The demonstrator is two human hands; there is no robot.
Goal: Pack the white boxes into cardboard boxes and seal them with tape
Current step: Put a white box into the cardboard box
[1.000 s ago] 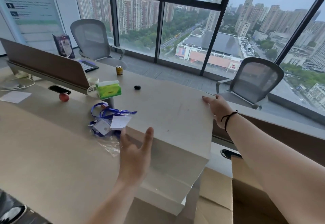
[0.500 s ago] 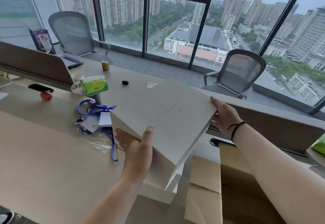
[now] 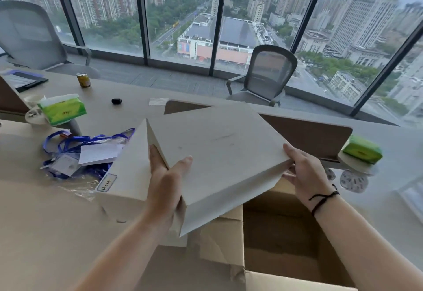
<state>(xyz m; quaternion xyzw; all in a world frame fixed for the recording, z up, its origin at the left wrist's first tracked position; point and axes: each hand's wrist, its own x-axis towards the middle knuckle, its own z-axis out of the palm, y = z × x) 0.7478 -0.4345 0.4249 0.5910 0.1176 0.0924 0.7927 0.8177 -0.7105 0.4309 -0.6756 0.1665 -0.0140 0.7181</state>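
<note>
Your left hand and right hand grip opposite edges of a white box, holding it tilted. It hangs above the open cardboard box, beside the surface.

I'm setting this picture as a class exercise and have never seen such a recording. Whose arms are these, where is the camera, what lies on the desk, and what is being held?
There is no machine here: a person wears a wide-angle camera on the head, looking forward and down, so the arms are their own. The left hand and right hand each have a grip on an edge of a flat white box, held tilted above an open cardboard box. Another white box, with a handwritten label, stands to its left. On the desk lie blue lanyards, a green tissue pack and a small can.
</note>
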